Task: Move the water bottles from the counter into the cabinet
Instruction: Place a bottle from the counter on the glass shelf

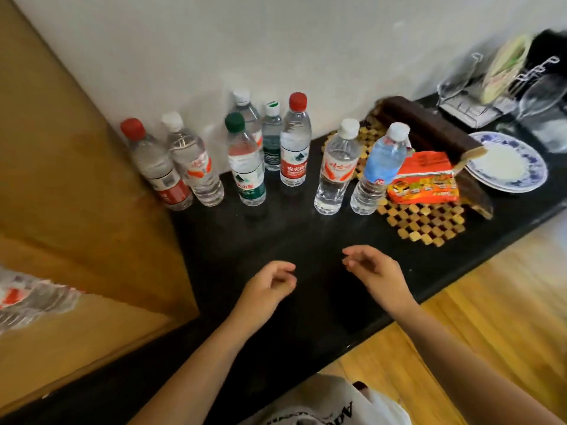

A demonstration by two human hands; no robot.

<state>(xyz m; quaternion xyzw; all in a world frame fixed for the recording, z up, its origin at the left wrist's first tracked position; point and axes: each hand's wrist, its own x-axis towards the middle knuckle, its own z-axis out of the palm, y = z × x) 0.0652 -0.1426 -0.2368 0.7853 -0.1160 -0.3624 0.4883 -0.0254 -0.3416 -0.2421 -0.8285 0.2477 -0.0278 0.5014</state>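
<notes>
head | clear ribbed plastic bottles (295,139) upright on glossy black counter (276,234) | both hands loosely curled, empty | blurred bottles(?) left edge

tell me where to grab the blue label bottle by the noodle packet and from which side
Wrap the fingers round the blue-label bottle at its labelled middle, coming from the front-left. It stands upright, the noodle packet crowds its right side, and the white-capped bottle on its left leaves a gap. The right hand is nearest.

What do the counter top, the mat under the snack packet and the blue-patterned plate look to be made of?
Counter top: likely polished stone or laminate, black with glossy reflections. Mat: probably bamboo or wood, small tan squares linked in a lattice. Plate: apparently glazed ceramic, shiny white with blue print.
</notes>
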